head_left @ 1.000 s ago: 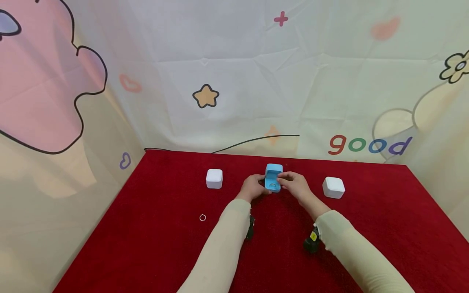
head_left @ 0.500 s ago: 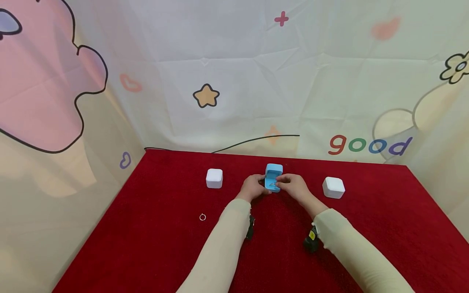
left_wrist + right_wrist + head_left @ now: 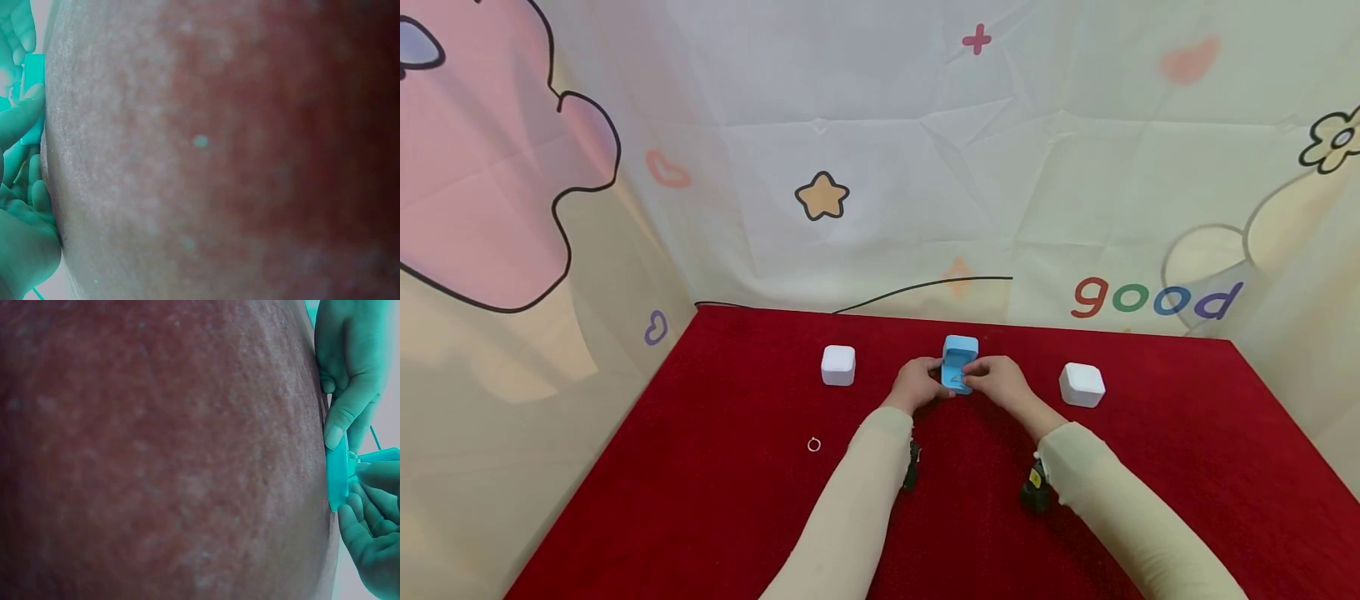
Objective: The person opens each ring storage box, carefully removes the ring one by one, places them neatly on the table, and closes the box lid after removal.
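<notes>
A small light-blue ring box [image 3: 959,345] stands with its lid raised near the back of the table. My left hand [image 3: 916,385] grips it from the left, thumb on the near side. A ring [image 3: 957,380] sits in the box's base. My right hand [image 3: 1000,382] reaches in from the right, thumb and forefinger bent close at the ring. Whether they pinch the ring or only touch it is hidden. In the right wrist view the left thumb [image 3: 335,434] lies on the box [image 3: 337,478], and the right fingertips [image 3: 362,469] are beside the ring.
To the left stands a closed white box [image 3: 838,366], and another white box [image 3: 1082,385] stands to the right. A second ring [image 3: 814,445] lies on the red tablecloth [image 3: 715,500] left of my left forearm. A printed curtain [image 3: 910,208] hangs behind the table.
My right hand's fingertips have moved slightly left and down, from the box's right edge to the ring. The left hand and the box have stayed in place.
</notes>
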Demonstrator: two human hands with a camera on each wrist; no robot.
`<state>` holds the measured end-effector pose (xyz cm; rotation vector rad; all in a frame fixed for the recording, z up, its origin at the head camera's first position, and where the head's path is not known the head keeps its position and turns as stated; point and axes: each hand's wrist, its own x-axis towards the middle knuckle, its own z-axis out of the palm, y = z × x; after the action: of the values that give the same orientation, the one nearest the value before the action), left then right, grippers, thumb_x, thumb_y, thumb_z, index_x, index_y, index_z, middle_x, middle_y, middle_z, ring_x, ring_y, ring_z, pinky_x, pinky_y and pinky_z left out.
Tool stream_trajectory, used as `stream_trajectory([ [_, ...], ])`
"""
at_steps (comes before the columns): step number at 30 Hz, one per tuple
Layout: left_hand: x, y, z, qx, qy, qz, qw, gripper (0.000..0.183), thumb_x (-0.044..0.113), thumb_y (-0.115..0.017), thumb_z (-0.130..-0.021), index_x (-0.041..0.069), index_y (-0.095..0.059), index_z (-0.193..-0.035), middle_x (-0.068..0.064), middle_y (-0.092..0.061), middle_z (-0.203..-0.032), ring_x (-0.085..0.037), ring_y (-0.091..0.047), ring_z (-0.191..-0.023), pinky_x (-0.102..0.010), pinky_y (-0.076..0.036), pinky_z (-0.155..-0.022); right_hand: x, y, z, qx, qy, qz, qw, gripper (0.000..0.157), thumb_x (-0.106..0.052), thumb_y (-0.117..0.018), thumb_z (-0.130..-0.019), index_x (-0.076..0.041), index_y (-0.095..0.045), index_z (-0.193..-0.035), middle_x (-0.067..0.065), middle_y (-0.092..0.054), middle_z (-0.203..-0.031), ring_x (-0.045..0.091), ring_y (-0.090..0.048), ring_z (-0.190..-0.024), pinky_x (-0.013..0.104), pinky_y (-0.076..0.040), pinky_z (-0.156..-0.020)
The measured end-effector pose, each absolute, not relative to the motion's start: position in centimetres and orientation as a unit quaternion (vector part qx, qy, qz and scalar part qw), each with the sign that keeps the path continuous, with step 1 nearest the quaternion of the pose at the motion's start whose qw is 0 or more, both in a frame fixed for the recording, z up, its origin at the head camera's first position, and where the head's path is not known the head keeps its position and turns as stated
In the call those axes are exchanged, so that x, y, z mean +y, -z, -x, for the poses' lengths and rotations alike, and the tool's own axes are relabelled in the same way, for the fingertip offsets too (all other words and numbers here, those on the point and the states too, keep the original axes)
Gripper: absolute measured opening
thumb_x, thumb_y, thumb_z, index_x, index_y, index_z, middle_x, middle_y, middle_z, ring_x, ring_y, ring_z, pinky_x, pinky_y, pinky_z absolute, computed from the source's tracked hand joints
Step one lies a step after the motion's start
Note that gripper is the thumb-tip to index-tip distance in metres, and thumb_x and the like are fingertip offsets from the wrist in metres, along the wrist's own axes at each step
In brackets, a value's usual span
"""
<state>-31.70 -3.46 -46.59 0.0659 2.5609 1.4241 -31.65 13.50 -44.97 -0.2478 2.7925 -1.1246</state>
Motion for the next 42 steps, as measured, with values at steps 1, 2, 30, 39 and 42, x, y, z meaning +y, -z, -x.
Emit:
stream_trajectory([
  [1, -3.5, 46.6, 31.7, 0.869, -0.483, -0.023, 0.106, 0.060, 0.011, -0.079, -0.089, 0.006, -0.058, -0.145, -0.011, -0.060, -0.147, -0.028, -0.055, -0.135, -0.041, -0.049, -0.113, 13.5, 44.9, 31.7, 0.924, 0.367, 0.084, 0.060, 0.029, -0.010, -0.069, -0.095, 0.008, -0.072, -0.117, 0.027, -0.073, -0.118, 0.035, -0.067, -0.105, 0.041, -0.059, -0.090],
  [2, -3.5, 46.5, 31.7, 0.869, -0.483, -0.023, 0.106, 0.060, 0.011, -0.079, -0.089, 0.006, -0.058, -0.145, -0.011, -0.060, -0.148, -0.027, -0.054, -0.135, -0.041, -0.049, -0.113, 13.5, 44.8, 31.7, 0.926, 0.362, 0.086, 0.059, 0.028, -0.010, -0.069, -0.095, 0.008, -0.073, -0.116, 0.027, -0.073, -0.117, 0.034, -0.067, -0.104, 0.041, -0.059, -0.089],
  [30, -3.5, 46.4, 31.5, 0.868, -0.486, -0.021, 0.101, 0.059, 0.010, -0.080, -0.088, 0.005, -0.059, -0.143, -0.012, -0.061, -0.146, -0.028, -0.055, -0.136, -0.040, -0.050, -0.113, 12.9, 45.1, 32.1, 0.941, 0.319, 0.114, 0.017, 0.017, -0.007, -0.071, -0.092, 0.006, -0.079, -0.101, 0.020, -0.079, -0.098, 0.022, -0.067, -0.083, 0.020, -0.047, -0.064],
  [39, -3.5, 46.6, 31.7, 0.869, -0.485, -0.029, 0.097, 0.059, 0.009, -0.080, -0.088, 0.004, -0.060, -0.142, -0.013, -0.063, -0.143, -0.029, -0.057, -0.133, -0.042, -0.050, -0.112, 12.9, 45.1, 32.1, 0.937, 0.331, 0.112, 0.017, 0.017, -0.007, -0.071, -0.092, 0.006, -0.079, -0.100, 0.020, -0.079, -0.098, 0.024, -0.068, -0.085, 0.020, -0.048, -0.064],
  [42, -3.4, 46.5, 31.7, 0.869, -0.484, -0.030, 0.097, 0.059, 0.009, -0.080, -0.088, 0.004, -0.060, -0.143, -0.013, -0.063, -0.144, -0.029, -0.057, -0.134, -0.042, -0.050, -0.112, 13.0, 45.1, 32.1, 0.937, 0.331, 0.114, 0.015, 0.018, -0.007, -0.070, -0.093, 0.006, -0.079, -0.100, 0.021, -0.079, -0.098, 0.024, -0.068, -0.084, 0.020, -0.047, -0.064],
])
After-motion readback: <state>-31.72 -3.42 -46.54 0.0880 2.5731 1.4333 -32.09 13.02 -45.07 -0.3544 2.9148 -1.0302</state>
